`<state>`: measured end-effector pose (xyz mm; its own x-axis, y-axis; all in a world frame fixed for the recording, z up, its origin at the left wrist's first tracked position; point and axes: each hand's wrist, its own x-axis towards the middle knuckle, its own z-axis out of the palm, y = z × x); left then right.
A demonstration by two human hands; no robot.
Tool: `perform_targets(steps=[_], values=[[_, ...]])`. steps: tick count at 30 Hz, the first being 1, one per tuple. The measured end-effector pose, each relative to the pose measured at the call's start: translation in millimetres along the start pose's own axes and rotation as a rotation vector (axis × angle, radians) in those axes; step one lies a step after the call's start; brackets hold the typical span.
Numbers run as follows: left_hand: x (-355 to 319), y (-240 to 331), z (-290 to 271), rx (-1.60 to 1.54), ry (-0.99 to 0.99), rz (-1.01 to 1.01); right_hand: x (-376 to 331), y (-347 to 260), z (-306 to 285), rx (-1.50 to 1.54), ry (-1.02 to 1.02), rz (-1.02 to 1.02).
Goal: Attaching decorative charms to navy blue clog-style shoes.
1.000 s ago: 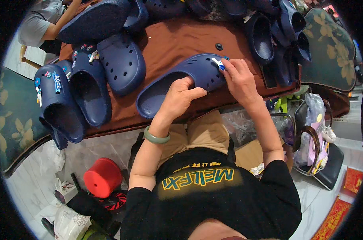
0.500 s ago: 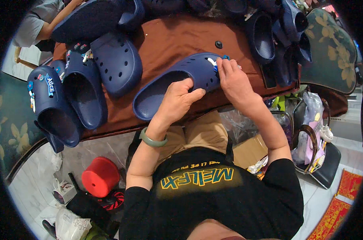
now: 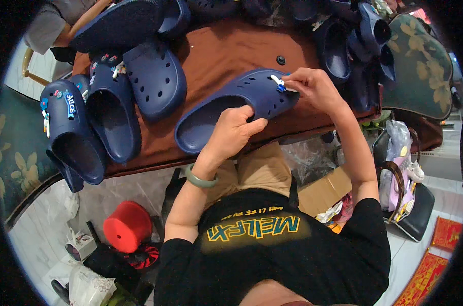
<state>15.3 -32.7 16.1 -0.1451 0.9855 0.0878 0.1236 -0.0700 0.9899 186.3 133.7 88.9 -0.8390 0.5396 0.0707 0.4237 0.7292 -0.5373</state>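
A dark blue clog (image 3: 201,125) lies on the brown cloth in front of me, its toe pointing right and up. My left hand (image 3: 236,127) grips its near side, with fingers reaching into the foot opening and the thumb outside. A small white and blue shoe charm (image 3: 278,81) sits on the clog's toe. My right hand (image 3: 313,89) is closed in a pinch at that charm, thumb and forefinger together. Its fingers partly hide the toe and what lies between the fingertips.
Decorated clogs (image 3: 70,130) and a plain clog (image 3: 155,79) stand to the left; more clogs (image 3: 334,51) are at the right and back. A small black round piece (image 3: 281,60) lies on the brown cloth (image 3: 226,46). Another person's arm (image 3: 81,25) shows at far left.
My right hand has turned and shifted right, its fingers now pinched beside the white and blue charm. The blue flower-like charm no longer shows. The clog and my left hand have moved slightly right.
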Motion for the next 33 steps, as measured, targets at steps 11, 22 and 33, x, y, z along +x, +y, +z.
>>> perform_targets(steps=[11, 22, 33], values=[[-2.0, 4.0, -1.2, 0.183, 0.023, 0.064, 27.1, 34.2, -10.1, 0.476, -0.468, 0.386], [-5.7, 3.8, 2.0, 0.17, -0.003, 0.078, 18.2, 27.3, 10.5, 0.55, -0.328, 0.367], [4.1, 17.3, -3.9, -0.105, 0.007, -0.067, 17.7, 24.5, -6.2, 0.392, -0.17, 0.283]])
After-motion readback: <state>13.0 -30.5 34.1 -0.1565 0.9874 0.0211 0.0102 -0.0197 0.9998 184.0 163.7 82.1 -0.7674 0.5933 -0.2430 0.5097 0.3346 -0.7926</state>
